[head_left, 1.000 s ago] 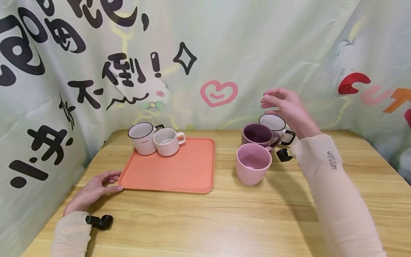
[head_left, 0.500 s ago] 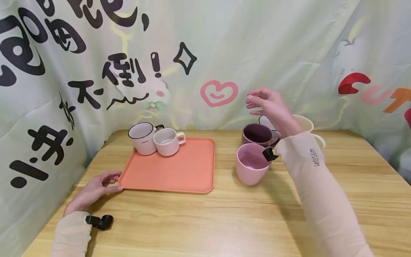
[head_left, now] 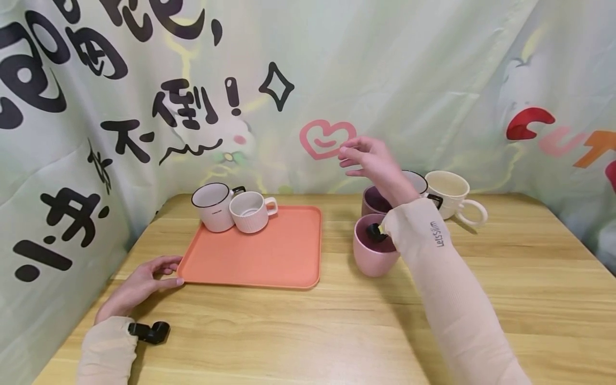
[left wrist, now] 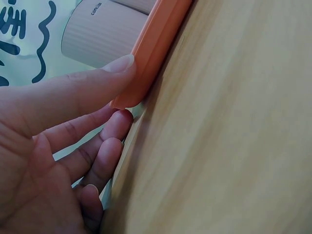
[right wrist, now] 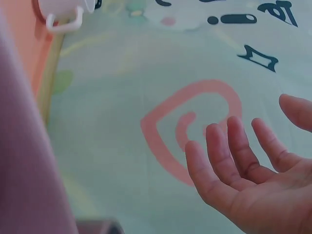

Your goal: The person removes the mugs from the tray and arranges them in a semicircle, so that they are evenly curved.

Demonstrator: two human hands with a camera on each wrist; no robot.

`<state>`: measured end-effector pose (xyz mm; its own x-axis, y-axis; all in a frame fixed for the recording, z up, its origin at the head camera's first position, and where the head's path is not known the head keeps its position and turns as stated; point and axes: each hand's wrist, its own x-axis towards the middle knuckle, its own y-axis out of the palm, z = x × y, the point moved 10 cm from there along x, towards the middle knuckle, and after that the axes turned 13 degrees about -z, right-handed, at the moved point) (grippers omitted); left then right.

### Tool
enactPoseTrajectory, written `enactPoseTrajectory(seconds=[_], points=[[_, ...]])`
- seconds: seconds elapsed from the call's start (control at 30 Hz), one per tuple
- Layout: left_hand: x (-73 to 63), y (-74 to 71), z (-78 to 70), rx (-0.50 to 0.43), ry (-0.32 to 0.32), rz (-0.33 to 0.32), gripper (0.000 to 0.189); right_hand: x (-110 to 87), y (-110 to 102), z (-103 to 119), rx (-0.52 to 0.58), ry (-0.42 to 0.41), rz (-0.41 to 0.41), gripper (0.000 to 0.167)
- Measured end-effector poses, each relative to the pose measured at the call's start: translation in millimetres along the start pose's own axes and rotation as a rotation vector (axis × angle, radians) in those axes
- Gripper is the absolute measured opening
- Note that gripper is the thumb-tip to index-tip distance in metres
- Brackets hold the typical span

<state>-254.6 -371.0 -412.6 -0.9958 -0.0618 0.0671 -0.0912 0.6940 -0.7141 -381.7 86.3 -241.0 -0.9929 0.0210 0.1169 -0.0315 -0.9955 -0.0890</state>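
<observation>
My left hand point(head_left: 144, 280) holds the near-left corner of an orange tray point(head_left: 269, 256); in the left wrist view the thumb point(left wrist: 92, 80) lies on the rim and the fingers curl in beside the corner. Two mugs stand at the tray's back left: a white black-rimmed mug point(head_left: 215, 216) and a smaller ribbed white mug point(head_left: 250, 216). Nothing is in my right hand point(head_left: 372, 160), raised with loosely bent fingers above a group of mugs. Under its forearm are a pink mug point(head_left: 372, 264) and a purple mug point(head_left: 369, 203), both partly covered.
Behind the right wrist stands another white black-rimmed mug point(head_left: 417, 183), half hidden. To its right is a cream mug point(head_left: 445, 187) with a large round handle. A printed curtain point(head_left: 423, 64) hangs along the back and left of the wooden table point(head_left: 269, 337).
My right hand has moved left over the mugs, from above the black-rimmed mug towards the tray side, uncovering the cream mug. The left hand, tray and mugs stay put.
</observation>
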Motion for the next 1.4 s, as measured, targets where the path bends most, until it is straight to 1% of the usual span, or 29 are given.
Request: enactPoseTrajectory(seconds=[0.3, 0.5, 0.73, 0.97, 1.13, 1.27, 1.4], points=[[-0.1, -0.7, -0.9, -0.001, -0.001, -0.002, 0.062, -2.2, 30.6, -10.0, 0.0, 0.043, 0.025, 0.027], [-1.5, -0.5, -0.9, -0.011, -0.008, 0.0, 0.063, -4.4, 47.2, -17.3, -0.007, 0.069, 0.054, 0.031], [-2.5, -2.4, 0.7, -0.022, -0.026, -0.009, 0.065, -3.6, 63.0, -23.6, 0.011, 0.102, 0.047, 0.03], [-2.1, -0.5, -1.2, -0.027, -0.025, -0.003, 0.065, -6.2, 82.1, -34.7, 0.038, 0.145, 0.047, 0.028], [-0.9, 0.8, -3.3, -0.023, -0.016, 0.006, 0.064, -8.6, 96.3, -41.6, 0.015, 0.17, 0.05, 0.032], [-1.7, 0.8, -4.1, -0.037, -0.019, 0.005, 0.063, -9.4, 108.4, -48.9, 0.001, 0.185, 0.046, 0.031], [-2.6, 0.2, -2.8, -0.043, -0.025, 0.003, 0.063, -10.6, 121.5, -59.5, 0.023, 0.215, 0.044, 0.029]])
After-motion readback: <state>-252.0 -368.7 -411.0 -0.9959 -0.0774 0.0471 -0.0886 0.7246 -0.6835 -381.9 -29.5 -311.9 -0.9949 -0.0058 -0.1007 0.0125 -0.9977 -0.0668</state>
